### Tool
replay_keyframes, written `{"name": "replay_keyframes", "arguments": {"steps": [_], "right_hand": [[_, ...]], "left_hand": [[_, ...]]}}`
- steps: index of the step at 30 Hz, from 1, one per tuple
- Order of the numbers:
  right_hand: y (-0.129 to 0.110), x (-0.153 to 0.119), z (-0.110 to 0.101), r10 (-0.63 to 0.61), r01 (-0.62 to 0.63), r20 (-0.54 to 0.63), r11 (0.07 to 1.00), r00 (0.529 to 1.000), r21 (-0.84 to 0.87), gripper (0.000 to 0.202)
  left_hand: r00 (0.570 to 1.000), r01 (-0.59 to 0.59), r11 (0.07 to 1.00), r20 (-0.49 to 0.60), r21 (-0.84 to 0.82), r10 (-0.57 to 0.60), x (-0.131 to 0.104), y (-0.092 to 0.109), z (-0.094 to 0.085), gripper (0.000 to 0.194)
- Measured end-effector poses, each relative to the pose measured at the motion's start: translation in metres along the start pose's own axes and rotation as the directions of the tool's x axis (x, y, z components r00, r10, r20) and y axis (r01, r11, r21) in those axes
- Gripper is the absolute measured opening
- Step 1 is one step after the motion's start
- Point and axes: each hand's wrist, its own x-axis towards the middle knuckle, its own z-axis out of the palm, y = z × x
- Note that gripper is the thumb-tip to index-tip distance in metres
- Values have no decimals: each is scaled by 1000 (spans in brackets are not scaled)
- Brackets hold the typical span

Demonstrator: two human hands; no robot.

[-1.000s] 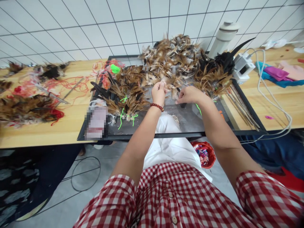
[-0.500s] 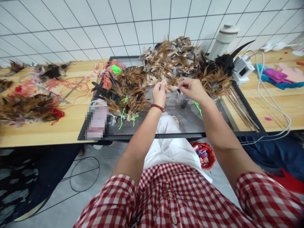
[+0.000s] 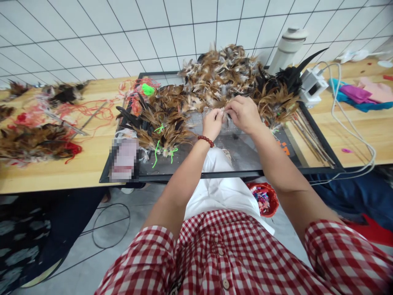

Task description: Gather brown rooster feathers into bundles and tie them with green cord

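Observation:
My left hand (image 3: 212,123), with a dark red bead bracelet at the wrist, is closed in a pinch above the tray. My right hand (image 3: 244,114) is also closed, its thumb and forefinger meeting the left fingertips. Between them is a small pale feather (image 3: 223,111), mostly covered by the fingers. Just behind the hands rises a large heap of brown and white feathers (image 3: 221,78). Bundles of brown feathers (image 3: 167,119) tied with bright green thread lie on the left of the tray, and more brown and black feathers (image 3: 278,100) lie on the right.
The black-framed tray (image 3: 184,177) sits on a wooden table (image 3: 359,139). A pale bottle (image 3: 287,49), a white charger (image 3: 313,86) with cable and thin sticks (image 3: 315,139) stand or lie at right. A pixelated phone-like object (image 3: 123,159) is at left. A red basket (image 3: 270,209) is below.
My right hand has moved left and slightly down to meet my left hand, which has shifted a little right. The feather that showed between them is now mostly hidden.

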Motion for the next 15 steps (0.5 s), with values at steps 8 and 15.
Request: {"name": "replay_keyframes", "arguments": {"steps": [8,15], "right_hand": [[6,-1,-2,149,-149,-36,989,988,11,34],[24,-5,5,-64,44,312,996,948,71,31]], "left_hand": [[989,133,952,-18,-275,-144,5,-1,3,37],[932,261,841,-102,-475,-347,4,10,1,42]]}}
